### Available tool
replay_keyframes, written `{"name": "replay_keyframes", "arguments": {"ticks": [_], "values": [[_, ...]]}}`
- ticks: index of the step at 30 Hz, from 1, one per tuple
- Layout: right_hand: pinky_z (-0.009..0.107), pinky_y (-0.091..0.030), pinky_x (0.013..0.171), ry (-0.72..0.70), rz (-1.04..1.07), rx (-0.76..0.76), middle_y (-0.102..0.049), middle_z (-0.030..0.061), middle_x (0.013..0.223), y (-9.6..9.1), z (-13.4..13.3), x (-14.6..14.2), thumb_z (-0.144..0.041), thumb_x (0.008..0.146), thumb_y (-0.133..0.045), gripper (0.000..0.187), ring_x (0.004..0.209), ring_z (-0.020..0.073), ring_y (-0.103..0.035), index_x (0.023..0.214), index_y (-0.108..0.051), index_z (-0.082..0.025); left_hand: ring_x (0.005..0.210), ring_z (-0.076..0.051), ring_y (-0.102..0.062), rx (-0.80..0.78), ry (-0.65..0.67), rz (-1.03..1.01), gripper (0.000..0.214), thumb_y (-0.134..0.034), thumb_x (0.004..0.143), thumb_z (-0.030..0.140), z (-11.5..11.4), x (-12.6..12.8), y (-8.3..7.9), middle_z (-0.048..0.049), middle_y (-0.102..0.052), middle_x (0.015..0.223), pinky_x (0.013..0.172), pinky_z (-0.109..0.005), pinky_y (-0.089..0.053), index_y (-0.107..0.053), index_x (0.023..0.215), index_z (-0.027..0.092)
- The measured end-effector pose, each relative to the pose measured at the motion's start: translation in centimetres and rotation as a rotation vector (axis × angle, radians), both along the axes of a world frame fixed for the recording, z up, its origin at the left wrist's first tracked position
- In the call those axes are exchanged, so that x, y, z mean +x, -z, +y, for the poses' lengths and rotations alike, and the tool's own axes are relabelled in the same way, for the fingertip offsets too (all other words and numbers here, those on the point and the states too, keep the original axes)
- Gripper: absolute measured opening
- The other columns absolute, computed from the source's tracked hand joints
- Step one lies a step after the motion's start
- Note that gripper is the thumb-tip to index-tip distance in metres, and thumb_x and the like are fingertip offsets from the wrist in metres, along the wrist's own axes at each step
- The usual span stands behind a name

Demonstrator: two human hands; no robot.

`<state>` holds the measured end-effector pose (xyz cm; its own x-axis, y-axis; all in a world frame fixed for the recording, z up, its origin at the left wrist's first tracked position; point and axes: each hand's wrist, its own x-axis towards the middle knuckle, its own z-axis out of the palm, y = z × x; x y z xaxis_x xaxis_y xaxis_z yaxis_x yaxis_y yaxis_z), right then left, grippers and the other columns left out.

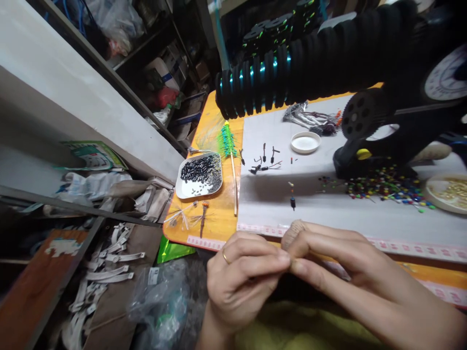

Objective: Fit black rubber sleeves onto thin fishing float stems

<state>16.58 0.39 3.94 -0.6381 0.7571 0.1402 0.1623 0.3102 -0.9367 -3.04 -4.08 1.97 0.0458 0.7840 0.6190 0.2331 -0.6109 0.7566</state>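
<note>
Near the front edge of the table, my left hand [244, 272] and my right hand [328, 257] meet fingertip to fingertip. Both are closed in a pinch, and whatever lies between the fingers is too small or hidden to make out. A ring shows on a left finger, and a wrapping covers a right fingertip. Just beyond the hands, a small black piece with an orange top [292, 201] lies on the white sheet [266, 194]. Farther back lie several small black pieces with thin stems [259, 168]. A white dish [199, 197] at the left holds black tubes and small grey bits.
A black machine [350, 155] with a ribbed cylinder [255, 80] overhangs the table. Colourful beaded pins [386, 187] lie below it, beside a dish of gold pieces [450, 194]. A round white lid [305, 142] and a green brush [226, 141] are farther back. Tape measures edge the table.
</note>
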Motion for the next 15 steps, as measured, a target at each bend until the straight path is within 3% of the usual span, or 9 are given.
{"name": "replay_keyframes", "arguments": {"ticks": [5,10,13,15], "values": [[0.027,-0.05,0.076,-0.085,-0.011,0.005,-0.068,0.0011,0.091,-0.2,0.0,-0.1,-0.029,0.11,-0.048,0.022,0.087,0.0154,-0.066,0.096,-0.064,-0.025,0.084,-0.019,-0.07,0.012,0.062,0.05,0.023,-0.076,0.09,0.007,0.4,-1.0,0.0,-0.0042,-0.078,0.094,0.077,-0.031,-0.057,-0.08,0.106,0.022],[0.023,-0.052,0.077,-0.075,0.12,0.106,-0.07,0.0006,0.095,-0.1,0.1,-0.1,-0.016,0.107,-0.052,0.015,0.088,0.0124,-0.067,0.102,-0.064,-0.024,0.084,-0.016,-0.066,-0.031,-0.016,-0.036,0.012,-0.076,0.091,0.009,-0.1,0.0,0.5,-0.0027,-0.071,0.091,0.077,-0.027,-0.055,-0.079,0.093,0.02],[0.023,-0.053,0.077,-0.096,0.169,0.17,-0.07,0.0016,0.092,-0.1,0.3,-0.3,-0.014,0.105,-0.055,0.014,0.087,0.013,-0.067,0.1,-0.064,-0.023,0.078,-0.015,-0.066,-0.058,-0.059,-0.186,0.012,-0.075,0.094,0.02,-0.6,1.1,0.8,-0.002,-0.071,0.084,0.073,-0.026,-0.054,-0.075,0.083,0.02],[0.026,-0.055,0.081,-0.046,0.18,0.297,-0.069,0.0036,0.092,0.1,0.6,-0.6,-0.013,0.104,-0.056,0.012,0.09,0.0153,-0.066,0.1,-0.064,-0.021,0.072,-0.015,-0.067,-0.079,-0.037,-0.349,0.015,-0.073,0.097,0.025,-0.9,1.7,0.8,-0.0018,-0.074,0.082,0.068,-0.025,-0.055,-0.073,0.082,0.022]]}}
